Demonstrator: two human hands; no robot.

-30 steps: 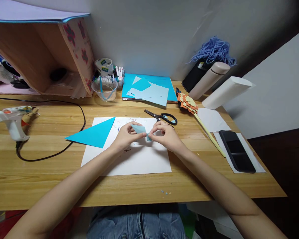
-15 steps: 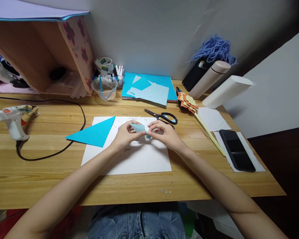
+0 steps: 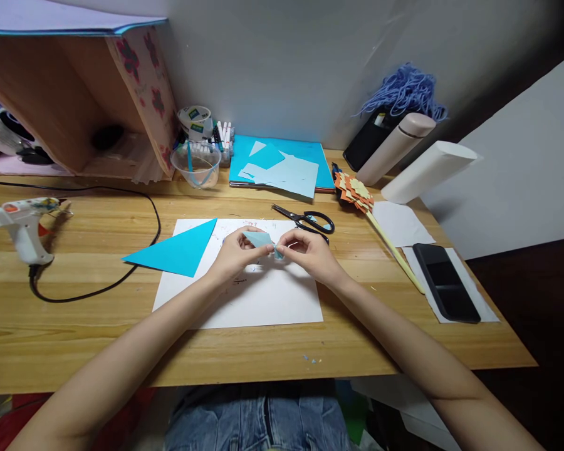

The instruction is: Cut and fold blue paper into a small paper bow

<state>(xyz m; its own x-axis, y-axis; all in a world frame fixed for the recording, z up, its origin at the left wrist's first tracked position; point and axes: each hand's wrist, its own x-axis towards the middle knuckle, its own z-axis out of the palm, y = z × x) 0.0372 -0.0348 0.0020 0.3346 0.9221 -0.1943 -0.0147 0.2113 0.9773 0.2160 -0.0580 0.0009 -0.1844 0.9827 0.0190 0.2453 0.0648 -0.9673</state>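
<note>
Left hand [image 3: 237, 254] and right hand [image 3: 309, 252] pinch a partly hidden, pale blue folded paper [image 3: 257, 238] at frame centre. Beneath: a white rectangular paper sheet [image 3: 263, 307], its left edge overlapped by a bright blue paper triangle [image 3: 173, 250]. Far left: a white plastic glue gun [image 3: 27, 233], cut off by the frame.

The table [image 3: 75, 338] is lit moderately and warmly, apparently from above; soft shadows are thrown by the left hand [image 3: 237, 254] and right hand [image 3: 310, 254] onto the sheet [image 3: 263, 307] toward 6 o'clock. The wall [image 3: 263, 75] is left dull grey, and the corner at 2 o'clock is sunk in black. The inside of the box [image 3: 75, 100] at 10 o'clock is shaded. By wide-angle distortion, the bottle [image 3: 395, 150] at 2 o'clock is tilted outward. Fine marks on the sheet are rendered too small to be read.
</note>
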